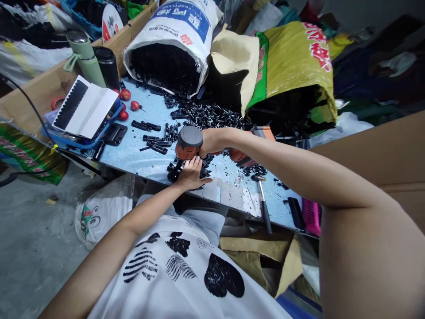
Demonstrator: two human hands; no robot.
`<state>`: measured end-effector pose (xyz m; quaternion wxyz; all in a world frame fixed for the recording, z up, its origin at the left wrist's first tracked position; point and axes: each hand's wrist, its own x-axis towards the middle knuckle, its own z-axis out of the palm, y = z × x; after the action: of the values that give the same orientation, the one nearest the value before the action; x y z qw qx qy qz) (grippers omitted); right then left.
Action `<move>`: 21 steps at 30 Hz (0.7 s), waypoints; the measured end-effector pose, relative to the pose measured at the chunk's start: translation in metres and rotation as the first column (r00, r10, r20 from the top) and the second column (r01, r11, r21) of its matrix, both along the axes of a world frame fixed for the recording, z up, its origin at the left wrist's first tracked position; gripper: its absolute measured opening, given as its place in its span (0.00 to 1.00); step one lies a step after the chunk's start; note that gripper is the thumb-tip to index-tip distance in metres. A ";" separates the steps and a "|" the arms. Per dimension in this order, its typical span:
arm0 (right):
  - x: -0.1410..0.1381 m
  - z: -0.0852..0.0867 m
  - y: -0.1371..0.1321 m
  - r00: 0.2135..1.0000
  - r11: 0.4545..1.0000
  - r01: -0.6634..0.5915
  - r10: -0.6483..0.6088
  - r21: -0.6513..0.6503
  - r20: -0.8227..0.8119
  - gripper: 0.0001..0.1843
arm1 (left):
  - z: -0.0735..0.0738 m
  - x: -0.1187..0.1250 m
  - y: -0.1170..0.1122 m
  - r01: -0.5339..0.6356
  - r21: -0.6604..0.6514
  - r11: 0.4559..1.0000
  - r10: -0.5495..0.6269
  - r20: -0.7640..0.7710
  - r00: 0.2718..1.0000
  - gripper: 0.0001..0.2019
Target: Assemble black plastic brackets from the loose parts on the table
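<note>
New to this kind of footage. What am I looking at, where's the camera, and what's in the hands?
There is no machine here: a person works with two bare hands. The single picture comes from a camera worn on their head. It looks forward and down, so both arms enter from the bottom edge.

The right hand has its grip closed around a power driver that points down. The left hand lies on black plastic parts at the near edge of the blue table.

Further back are a pile of small black pieces, a white sack and a yellow-green sack, both tipped open toward the table. A hammer lies off to the right.
</note>
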<state>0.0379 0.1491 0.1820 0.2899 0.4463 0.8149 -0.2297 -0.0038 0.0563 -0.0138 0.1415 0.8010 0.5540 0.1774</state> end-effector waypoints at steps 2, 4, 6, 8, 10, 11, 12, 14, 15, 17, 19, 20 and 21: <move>-0.003 0.003 -0.006 0.999 0.998 -0.046 0.045 0.031 0.027 0.09 | 0.001 0.000 -0.001 0.003 -0.020 1.000 -0.003 -0.008 1.000 0.46; -0.005 0.010 -0.014 0.994 0.992 -0.095 0.090 0.086 0.063 0.09 | 0.002 -0.001 -0.001 0.012 -0.070 0.997 -0.013 -0.015 1.000 0.46; -0.005 0.016 -0.022 0.990 0.987 -0.125 0.117 0.098 0.078 0.08 | 0.003 -0.001 0.000 0.025 -0.132 0.991 -0.028 -0.023 0.999 0.46; -0.007 0.019 -0.027 0.990 0.989 -0.135 0.132 0.065 0.059 0.07 | 0.003 -0.001 0.002 0.024 -0.178 0.984 -0.030 -0.032 0.999 0.46; -0.011 0.017 -0.030 0.989 0.989 -0.147 0.146 0.030 0.023 0.08 | 0.002 0.000 0.004 0.011 -0.195 0.981 -0.018 -0.033 0.999 0.48; -0.015 0.015 -0.031 0.988 0.988 -0.153 0.153 0.022 0.013 0.09 | 0.002 0.000 0.004 0.004 -0.193 0.981 -0.010 -0.029 1.000 0.48; -0.019 0.013 -0.032 0.988 0.988 -0.155 0.155 0.015 0.014 0.09 | 0.001 0.000 0.005 0.004 -0.185 0.983 -0.008 -0.025 1.000 0.49; -0.028 0.010 -0.033 0.989 0.990 -0.141 0.140 0.006 0.036 0.09 | 0.001 0.001 0.006 0.010 -0.163 0.987 -0.014 -0.026 1.000 0.49; -0.031 0.010 -0.034 0.991 0.992 -0.125 0.125 0.006 0.044 0.08 | 0.002 0.001 0.006 0.015 -0.158 0.987 -0.020 -0.033 0.999 0.49; -0.031 0.010 -0.034 0.995 0.995 -0.098 0.098 -0.006 0.036 0.09 | 0.003 0.001 0.005 0.016 -0.171 0.985 -0.025 -0.051 0.998 0.47; -0.020 0.012 -0.030 0.997 0.996 -0.080 0.079 -0.037 -0.008 0.11 | 0.004 0.000 0.003 0.006 -0.195 0.981 -0.019 -0.062 0.998 0.45; -0.011 0.013 -0.026 0.997 0.996 -0.062 0.060 -0.062 -0.039 0.13 | 0.005 -0.001 0.002 0.001 -0.191 0.982 -0.014 -0.065 0.998 0.44; 0.001 0.015 -0.020 0.997 0.996 -0.031 0.025 -0.080 -0.067 0.13 | 0.006 -0.003 0.002 -0.001 -0.177 0.984 -0.012 -0.071 0.997 0.44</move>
<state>0.0390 0.1287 0.1968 0.2839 0.4149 0.8201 -0.2732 -0.0065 0.0583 -0.0075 0.1925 0.7926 0.5701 0.0984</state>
